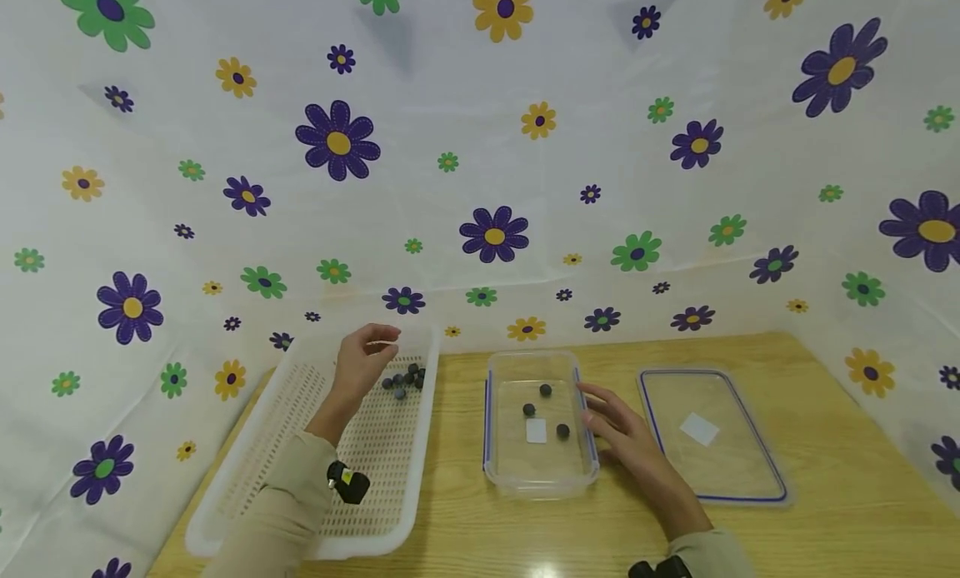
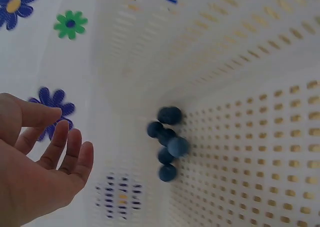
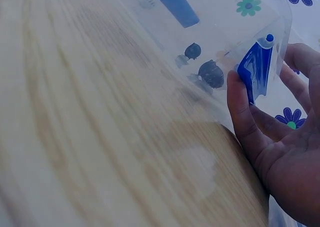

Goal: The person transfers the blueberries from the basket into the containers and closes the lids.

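The wooden table [image 1: 480,536] fills the foreground. The right hand [image 1: 630,445] rests loosely spread fingers against the right side of a clear container [image 1: 540,486] with 3 dark berries [image 1: 562,431] inside; a lid [image 1: 738,461] lies right of it. Over the white basket [image 1: 412,486], the left hand [image 1: 360,366] has thumb and fingertips slightly apart, gripping nothing visible. Beyond, a berry cluster [image 1: 400,393] lies by the basket's right wall; behind is a flowered sheet [image 1: 420,199].

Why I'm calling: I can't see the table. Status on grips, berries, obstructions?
Left grip empty, over basket. Right grip touching side of container. Three dark berries in container, more berries in basket. Lid lying aside, nothing visibly blocking.
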`<action>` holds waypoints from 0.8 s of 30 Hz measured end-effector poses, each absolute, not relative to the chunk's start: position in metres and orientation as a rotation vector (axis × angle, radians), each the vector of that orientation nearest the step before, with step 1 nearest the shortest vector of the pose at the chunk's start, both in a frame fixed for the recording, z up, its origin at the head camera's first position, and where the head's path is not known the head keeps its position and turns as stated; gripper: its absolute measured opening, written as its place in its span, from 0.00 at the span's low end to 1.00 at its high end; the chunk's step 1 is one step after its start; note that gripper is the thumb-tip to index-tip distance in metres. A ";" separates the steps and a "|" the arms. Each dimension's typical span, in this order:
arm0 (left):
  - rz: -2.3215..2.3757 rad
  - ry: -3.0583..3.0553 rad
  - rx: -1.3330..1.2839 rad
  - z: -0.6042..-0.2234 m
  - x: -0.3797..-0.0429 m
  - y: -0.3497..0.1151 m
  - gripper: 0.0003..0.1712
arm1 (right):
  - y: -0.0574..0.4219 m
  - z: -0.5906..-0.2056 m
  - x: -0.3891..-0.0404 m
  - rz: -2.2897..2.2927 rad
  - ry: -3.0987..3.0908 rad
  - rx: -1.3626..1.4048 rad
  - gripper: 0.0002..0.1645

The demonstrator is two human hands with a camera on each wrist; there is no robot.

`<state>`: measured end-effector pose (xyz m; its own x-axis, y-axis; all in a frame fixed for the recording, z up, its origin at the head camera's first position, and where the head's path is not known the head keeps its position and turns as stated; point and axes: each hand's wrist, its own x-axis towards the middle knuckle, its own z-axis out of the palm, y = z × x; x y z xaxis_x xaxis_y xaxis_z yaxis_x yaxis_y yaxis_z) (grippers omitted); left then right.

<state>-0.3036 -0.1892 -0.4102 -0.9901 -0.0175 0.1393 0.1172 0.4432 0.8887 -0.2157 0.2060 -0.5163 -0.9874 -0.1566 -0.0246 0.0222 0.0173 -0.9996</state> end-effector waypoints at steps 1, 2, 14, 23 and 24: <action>-1.591 -2.561 -0.065 -0.415 -0.306 -0.191 0.15 | 0.206 -0.516 -0.216 -2.113 2.142 -0.140 0.32; -1.588 -2.570 -0.033 -0.419 -0.309 -0.194 0.15 | 0.205 -0.516 -0.216 -2.115 2.141 -0.135 0.32; -1.446 -2.738 0.204 -0.462 -0.323 -0.218 0.16 | 0.205 -0.516 -0.217 -2.122 2.149 -0.144 0.32; -1.418 -2.821 0.149 -0.475 -0.323 -0.227 0.14 | 0.205 -0.516 -0.217 -2.121 2.148 -0.147 0.32; -1.400 -2.826 0.147 -0.476 -0.323 -0.228 0.14 | 0.205 -0.516 -0.216 -2.118 2.152 -0.146 0.32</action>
